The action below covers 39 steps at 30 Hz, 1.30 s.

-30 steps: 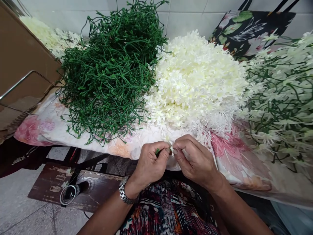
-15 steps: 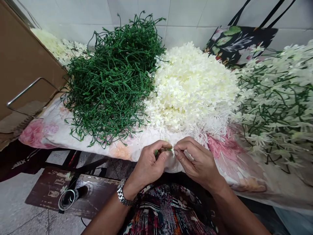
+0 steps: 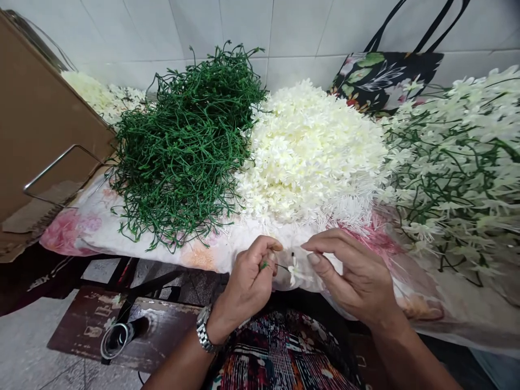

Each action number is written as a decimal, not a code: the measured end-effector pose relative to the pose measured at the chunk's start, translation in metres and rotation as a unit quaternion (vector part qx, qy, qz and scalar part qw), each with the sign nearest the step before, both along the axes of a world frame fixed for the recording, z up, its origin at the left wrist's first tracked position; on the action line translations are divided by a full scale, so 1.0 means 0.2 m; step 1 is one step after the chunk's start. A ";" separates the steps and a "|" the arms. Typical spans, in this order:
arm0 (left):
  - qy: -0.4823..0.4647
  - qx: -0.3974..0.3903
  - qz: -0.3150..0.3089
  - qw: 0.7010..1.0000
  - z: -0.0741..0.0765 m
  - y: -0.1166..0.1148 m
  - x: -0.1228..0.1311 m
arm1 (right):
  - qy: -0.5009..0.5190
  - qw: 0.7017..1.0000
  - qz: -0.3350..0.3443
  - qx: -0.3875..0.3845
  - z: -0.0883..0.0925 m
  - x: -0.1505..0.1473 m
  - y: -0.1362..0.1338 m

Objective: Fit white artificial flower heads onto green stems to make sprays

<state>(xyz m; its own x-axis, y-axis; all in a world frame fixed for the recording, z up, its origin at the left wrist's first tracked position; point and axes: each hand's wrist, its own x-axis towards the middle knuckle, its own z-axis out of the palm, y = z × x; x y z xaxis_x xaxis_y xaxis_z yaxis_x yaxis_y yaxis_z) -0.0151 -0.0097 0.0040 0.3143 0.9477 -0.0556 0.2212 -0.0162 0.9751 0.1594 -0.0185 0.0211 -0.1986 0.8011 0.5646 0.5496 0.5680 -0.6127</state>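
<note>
My left hand (image 3: 254, 273), with a metal watch on its wrist, is closed around a green artificial flower stem (image 3: 264, 265). A small white flower (image 3: 293, 270) sits on the stem's end, in the gap between my hands. My right hand (image 3: 351, 265) is held apart from it, thumb and fingers spread and nothing between them. Beyond my left hand lies a tangled heap of green plastic stems (image 3: 187, 146). Straight ahead is a pile of loose cream-white petals (image 3: 312, 151).
Flowers on green stems (image 3: 463, 179) are heaped at the right. A black floral bag (image 3: 385, 78) leans on the tiled wall. On the left stand a cardboard box (image 3: 49, 119) and a bent metal wire (image 3: 52, 168). Below, a dark cup (image 3: 122, 340) rests on a wooden bench (image 3: 170, 330).
My right hand has opened and drawn away to the right from the stem. The white flower now shows on the stem in my left hand. The view has shifted slightly.
</note>
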 end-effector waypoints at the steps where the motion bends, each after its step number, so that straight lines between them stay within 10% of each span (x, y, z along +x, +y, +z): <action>1: 0.002 -0.001 -0.023 1.000 0.01 0.00 0.00 | -0.005 1.000 0.027 -0.004 0.02 -0.02 0.01; 6: 0.057 0.046 -0.082 0.994 0.05 -0.01 0.01 | -0.046 0.989 0.139 -0.031 0.07 -0.10 0.01; 20: 0.070 0.189 -0.022 0.979 0.01 -0.04 -0.02 | -0.031 0.994 0.084 -0.066 0.02 -0.07 -0.02; 26: 0.057 0.157 0.067 0.984 0.01 0.03 -0.06 | -0.134 0.987 -0.092 -0.004 -0.04 0.09 0.09; 39: 0.251 0.211 0.034 0.944 -0.02 0.15 0.02 | -0.363 0.911 -0.180 0.069 -0.12 0.00 0.16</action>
